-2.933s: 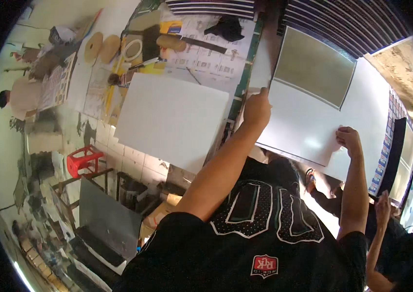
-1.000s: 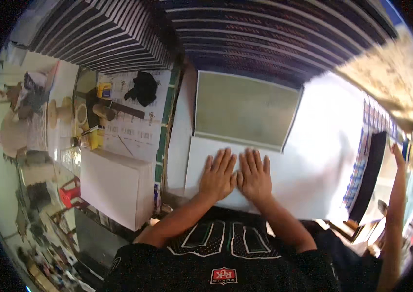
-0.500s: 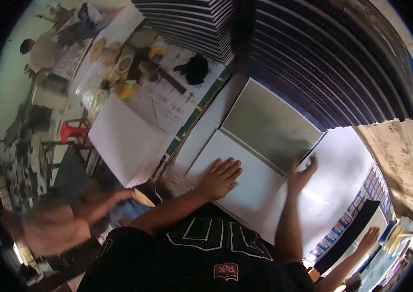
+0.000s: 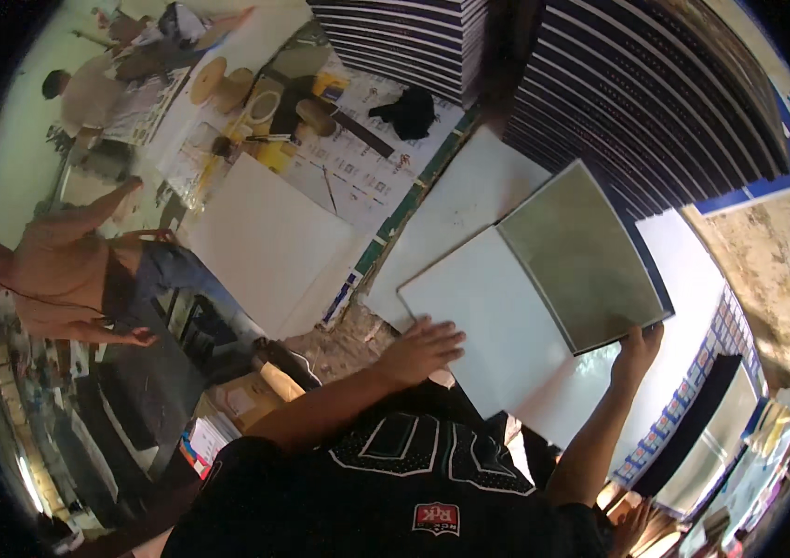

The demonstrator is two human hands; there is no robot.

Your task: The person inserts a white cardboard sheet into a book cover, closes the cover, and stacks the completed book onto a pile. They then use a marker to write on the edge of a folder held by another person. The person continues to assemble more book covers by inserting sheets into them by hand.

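A large white sheet point(image 4: 497, 321) lies on the work table, with a grey-green board point(image 4: 581, 256) hinged along its far side like an open cover. My left hand point(image 4: 421, 351) rests flat on the near left corner of the white sheet, fingers spread. My right hand point(image 4: 639, 349) grips the near right edge of the grey-green board, where it meets the white sheet. Another white sheet point(image 4: 469, 200) lies under them.
Tall stacks of dark-edged boards point(image 4: 656, 93) stand at the back. A second white panel point(image 4: 269, 242) lies to the left, beside printed paper, tape rolls point(image 4: 265, 104) and a black cloth point(image 4: 406, 112). A person point(image 4: 69, 279) stands at left; another sits further back.
The view has swung to the right. My left hand slid to the sheet's near left corner and my right hand moved out to the board's right edge. The person at left stepped closer.
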